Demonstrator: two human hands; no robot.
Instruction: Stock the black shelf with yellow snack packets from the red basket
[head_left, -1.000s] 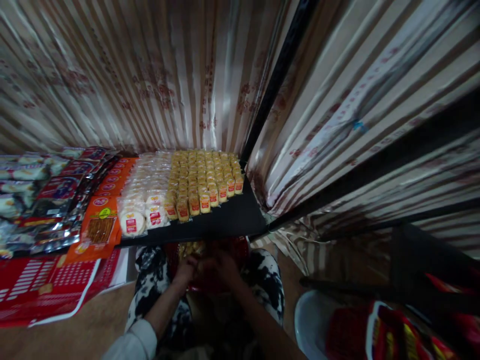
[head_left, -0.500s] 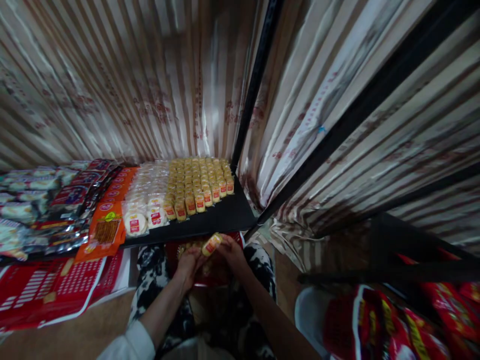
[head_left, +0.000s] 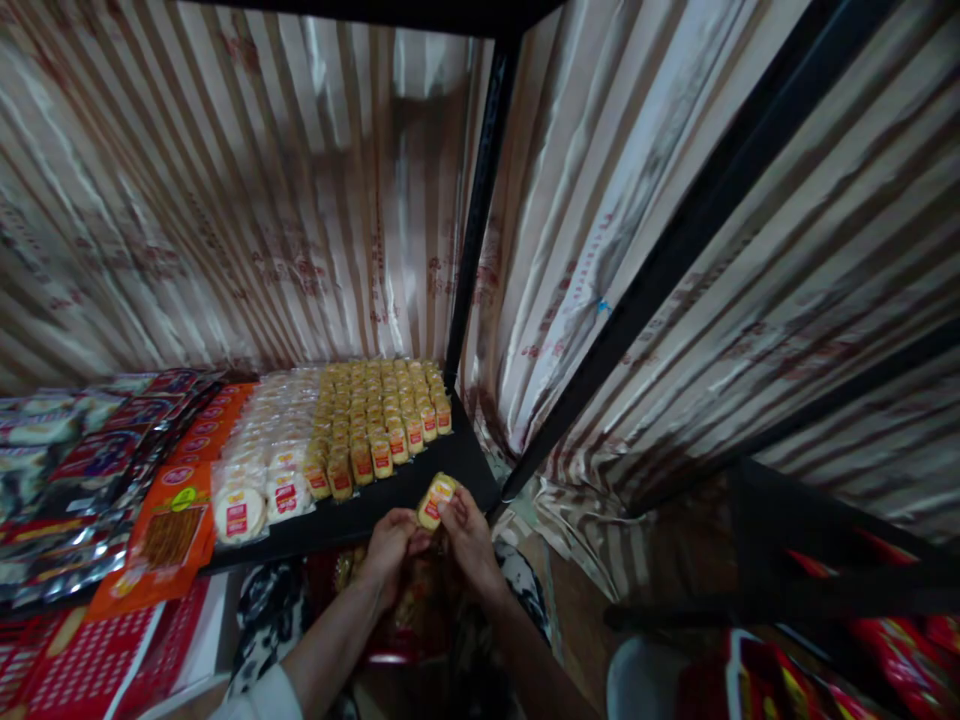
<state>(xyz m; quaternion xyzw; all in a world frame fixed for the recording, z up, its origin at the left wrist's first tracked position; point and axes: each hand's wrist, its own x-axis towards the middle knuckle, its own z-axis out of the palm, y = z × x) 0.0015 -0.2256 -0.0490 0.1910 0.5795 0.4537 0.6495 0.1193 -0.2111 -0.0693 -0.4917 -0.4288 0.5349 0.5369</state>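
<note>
A small yellow snack packet point(head_left: 433, 498) with a red and white label is held up in front of the black shelf's edge. My right hand point(head_left: 469, 535) pinches it from the right, thumb across its face. My left hand point(head_left: 394, 545) is closed with its fingers at the packet's lower left edge. Rows of the same yellow packets point(head_left: 381, 455) stand upright on the black shelf point(head_left: 330, 525). Below my hands, between the knees, is a dark red bag or box point(head_left: 409, 610) with more yellowish packets, partly hidden by my forearms.
Left of the yellow rows stand clear packets of round white crackers point(head_left: 240, 513), then orange snack bags point(head_left: 169, 540) and dark bags point(head_left: 112, 450). A red basket point(head_left: 97, 650) sits below left. Black posts point(head_left: 480, 200) rise before the striped curtain point(head_left: 337, 200). Red bags point(head_left: 795, 690) lie at lower right.
The view has shifted, so the shelf appears lower and further left. The yellow packet has been raised and turned more upright, now nearer the shelf edge, with my right thumb over its front.
</note>
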